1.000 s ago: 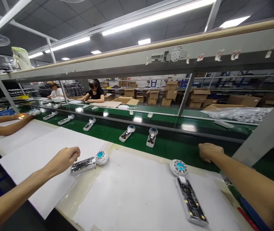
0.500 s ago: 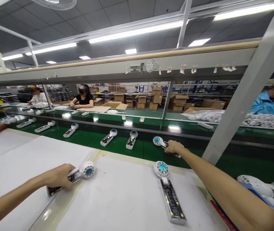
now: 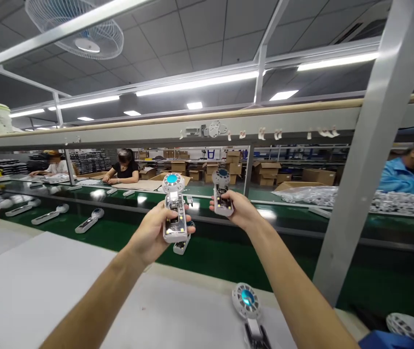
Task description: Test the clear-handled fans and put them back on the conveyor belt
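Two devices (image 3: 175,231), one per hand (image 3: 150,230); red-white tags (image 3: 262,133) unreadable.

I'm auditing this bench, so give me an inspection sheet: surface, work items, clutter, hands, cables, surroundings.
Surface: white paper beside a green belt.
Work items: left unit and right unit, heads up, dark inner parts showing; third unit lies on the paper, cut off by the frame; belt units sit at left.
Clutter: blue item at lower right, too cropped to identify.
Hands: left hand and right hand each grip one unit.
Cables: nothing seen.
Surroundings: fan overhead, boxes behind, people in black, white and blue.
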### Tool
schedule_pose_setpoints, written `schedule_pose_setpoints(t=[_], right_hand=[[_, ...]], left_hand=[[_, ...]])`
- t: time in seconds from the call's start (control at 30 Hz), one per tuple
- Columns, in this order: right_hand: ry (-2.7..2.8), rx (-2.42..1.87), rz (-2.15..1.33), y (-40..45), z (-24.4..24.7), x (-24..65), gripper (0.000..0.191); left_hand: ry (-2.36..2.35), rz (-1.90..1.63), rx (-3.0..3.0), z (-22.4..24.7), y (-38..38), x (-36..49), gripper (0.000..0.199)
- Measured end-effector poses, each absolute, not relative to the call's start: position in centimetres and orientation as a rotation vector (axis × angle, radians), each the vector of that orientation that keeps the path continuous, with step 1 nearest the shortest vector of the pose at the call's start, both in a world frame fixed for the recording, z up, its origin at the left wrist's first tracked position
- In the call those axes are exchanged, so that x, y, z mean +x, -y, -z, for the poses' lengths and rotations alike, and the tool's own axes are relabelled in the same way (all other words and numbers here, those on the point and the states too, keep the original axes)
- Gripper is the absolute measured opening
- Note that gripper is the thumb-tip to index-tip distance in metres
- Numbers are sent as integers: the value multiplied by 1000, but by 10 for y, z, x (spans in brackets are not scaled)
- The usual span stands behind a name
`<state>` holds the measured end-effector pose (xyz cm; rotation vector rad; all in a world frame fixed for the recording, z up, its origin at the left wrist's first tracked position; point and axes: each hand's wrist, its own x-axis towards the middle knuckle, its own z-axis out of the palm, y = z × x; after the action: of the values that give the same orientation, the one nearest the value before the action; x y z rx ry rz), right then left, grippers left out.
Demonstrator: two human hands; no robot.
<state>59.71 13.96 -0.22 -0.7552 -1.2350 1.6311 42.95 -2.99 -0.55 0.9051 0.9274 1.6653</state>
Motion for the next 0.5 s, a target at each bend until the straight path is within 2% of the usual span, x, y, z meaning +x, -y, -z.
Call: schedule_pose_setpoints(t=[0.13, 0.27, 0.5], right_hand=[[1281, -575, -1588, -109, -3, 615, 46], [1378, -499, -1523, -91, -1, 627, 67], [1441, -382, -1421, -82, 0, 636, 75]], left_hand=[[-816, -1570, 1023, -4, 19, 457, 38], [-713, -1616, 1092, -4, 4, 472, 49], [-720, -1641, 1327, 9, -13, 466, 57]])
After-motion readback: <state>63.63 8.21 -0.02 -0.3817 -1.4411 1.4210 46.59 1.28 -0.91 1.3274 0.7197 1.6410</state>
